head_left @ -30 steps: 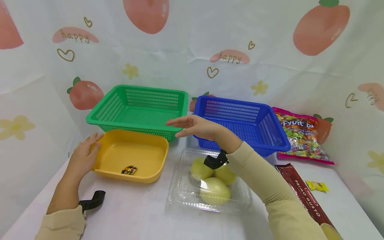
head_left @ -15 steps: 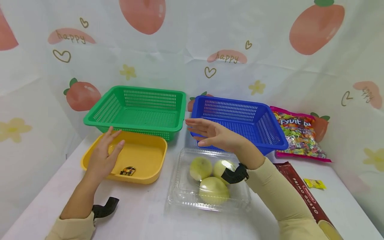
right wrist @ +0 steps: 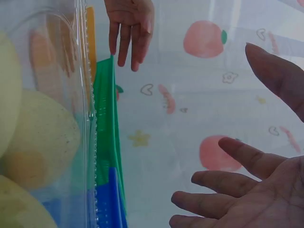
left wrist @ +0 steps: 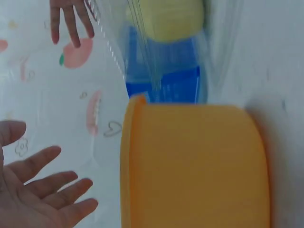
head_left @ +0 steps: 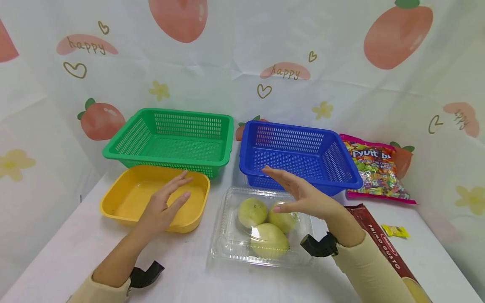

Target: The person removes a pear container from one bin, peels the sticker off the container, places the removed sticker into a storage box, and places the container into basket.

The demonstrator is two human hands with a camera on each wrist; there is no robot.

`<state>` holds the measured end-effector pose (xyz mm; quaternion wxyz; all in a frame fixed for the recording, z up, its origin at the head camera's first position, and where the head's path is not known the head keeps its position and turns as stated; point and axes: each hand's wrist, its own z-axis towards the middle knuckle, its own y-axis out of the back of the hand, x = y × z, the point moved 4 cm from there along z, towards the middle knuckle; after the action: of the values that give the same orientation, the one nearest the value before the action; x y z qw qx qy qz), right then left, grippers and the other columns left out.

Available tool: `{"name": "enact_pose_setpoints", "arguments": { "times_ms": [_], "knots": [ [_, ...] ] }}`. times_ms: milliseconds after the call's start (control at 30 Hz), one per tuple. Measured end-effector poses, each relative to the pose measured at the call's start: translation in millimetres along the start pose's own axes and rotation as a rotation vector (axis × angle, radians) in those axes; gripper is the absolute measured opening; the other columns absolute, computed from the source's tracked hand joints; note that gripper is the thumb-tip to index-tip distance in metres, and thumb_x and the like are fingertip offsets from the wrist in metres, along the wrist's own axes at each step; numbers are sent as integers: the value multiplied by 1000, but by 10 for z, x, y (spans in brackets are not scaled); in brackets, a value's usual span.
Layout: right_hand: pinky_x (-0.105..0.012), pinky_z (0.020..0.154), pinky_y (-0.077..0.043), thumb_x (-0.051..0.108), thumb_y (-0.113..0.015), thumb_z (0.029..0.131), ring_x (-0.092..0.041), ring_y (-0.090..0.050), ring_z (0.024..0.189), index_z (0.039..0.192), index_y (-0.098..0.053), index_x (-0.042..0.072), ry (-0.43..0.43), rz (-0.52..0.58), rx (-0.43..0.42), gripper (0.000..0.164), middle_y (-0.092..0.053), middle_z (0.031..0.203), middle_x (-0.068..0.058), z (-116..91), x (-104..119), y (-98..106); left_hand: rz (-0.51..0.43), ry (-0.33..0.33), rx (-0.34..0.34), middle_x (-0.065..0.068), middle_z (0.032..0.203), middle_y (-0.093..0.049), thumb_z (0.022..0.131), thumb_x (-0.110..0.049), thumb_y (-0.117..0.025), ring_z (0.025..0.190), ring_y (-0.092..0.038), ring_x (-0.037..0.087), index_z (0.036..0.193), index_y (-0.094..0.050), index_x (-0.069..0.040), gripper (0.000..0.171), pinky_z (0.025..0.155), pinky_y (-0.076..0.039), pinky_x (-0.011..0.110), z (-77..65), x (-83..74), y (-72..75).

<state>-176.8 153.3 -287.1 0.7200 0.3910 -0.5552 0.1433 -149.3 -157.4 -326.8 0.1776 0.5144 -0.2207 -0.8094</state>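
My left hand (head_left: 163, 208) hovers over the right part of a yellow basin (head_left: 129, 191), its fingers extended and holding nothing. My right hand (head_left: 307, 195) is raised above the right side of a clear plastic clamshell box (head_left: 227, 246), fingers spread and nothing in them. Inside that box lie three round pale yellow-green fruits (head_left: 270, 240). In the left wrist view the fingers of the left hand (left wrist: 47, 190) spread beside the basin's wall (left wrist: 199, 161). The right wrist view has the right hand (right wrist: 251, 190) apart from the box.
Behind stand a green basket (head_left: 182, 147) and a blue basket (head_left: 288, 160). At the right are a bag of fruit candies (head_left: 379, 168), a long dark red packet (head_left: 382, 244) and a small yellow wrapped candy (head_left: 395, 231). A printed curtain (head_left: 212, 50) hangs behind.
My left hand has left the basin's left rim and moved right across it. My right hand has moved right and nearer, from in front of the baskets to over the clear box.
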Motion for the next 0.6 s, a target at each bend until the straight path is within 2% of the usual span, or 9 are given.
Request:
{"name": "enact_pose_setpoints", "arguments": {
  "times_ms": [133, 233, 300, 367, 467, 533, 600],
  "knots": [
    [-60, 113, -7, 4, -66, 83, -28, -3, 146, 148, -22, 12, -1, -53, -26, 79, -12, 158, -6, -157, -32, -39, -32, -39, 129, 16, 150, -32, 94, -16, -53, 136, -31, 40, 133, -50, -6, 39, 106, -27, 63, -49, -74, -192],
    [-61, 113, -5, 4, -66, 83, -28, 0, 146, 149, -21, 14, -6, -85, -34, 80, -9, 158, -6, -250, -54, -66, -52, -57, 184, 15, 152, -29, 94, -17, -54, 138, -28, 38, 135, -47, -9, 43, 106, -26, 64, -87, -117, -290],
    [-47, 118, -9, 3, -66, 83, -28, -1, 146, 149, -21, 16, 5, -114, -43, 81, -9, 158, -7, -299, -61, -78, -64, -60, 208, 14, 153, -27, 94, -18, -54, 139, -26, 37, 137, -46, -12, 44, 106, -25, 65, -105, -134, -339],
    [-48, 117, -11, 5, -68, 82, -27, -2, 145, 149, -22, 15, 9, -148, -54, 81, -10, 158, -7, -343, -69, -87, -73, -58, 221, 12, 154, -25, 93, -19, -55, 140, -25, 37, 138, -45, -14, 46, 105, -25, 66, -119, -144, -380],
    [-53, 115, -15, 9, -70, 81, -29, -5, 144, 148, -23, 14, 18, -208, -67, 82, -13, 157, -9, -408, -84, -99, -97, -45, 246, 11, 155, -21, 94, -20, -54, 141, -21, 38, 139, -42, -15, 47, 104, -23, 68, -141, -156, -437],
    [-70, 106, -12, 11, -71, 81, -31, -6, 143, 148, -25, 14, 5, -234, -78, 82, -13, 157, -10, -460, -99, -104, -116, -37, 260, 10, 156, -18, 94, -21, -54, 141, -19, 39, 140, -41, -14, 49, 104, -21, 69, -158, -168, -475],
    [-73, 103, -12, 10, -71, 81, -31, -6, 144, 147, -26, 15, -1, -251, -91, 81, -13, 157, -11, -514, -116, -108, -138, -34, 275, 9, 157, -15, 94, -21, -54, 142, -16, 39, 141, -39, -14, 50, 104, -19, 70, -176, -183, -515]
  ]
}}
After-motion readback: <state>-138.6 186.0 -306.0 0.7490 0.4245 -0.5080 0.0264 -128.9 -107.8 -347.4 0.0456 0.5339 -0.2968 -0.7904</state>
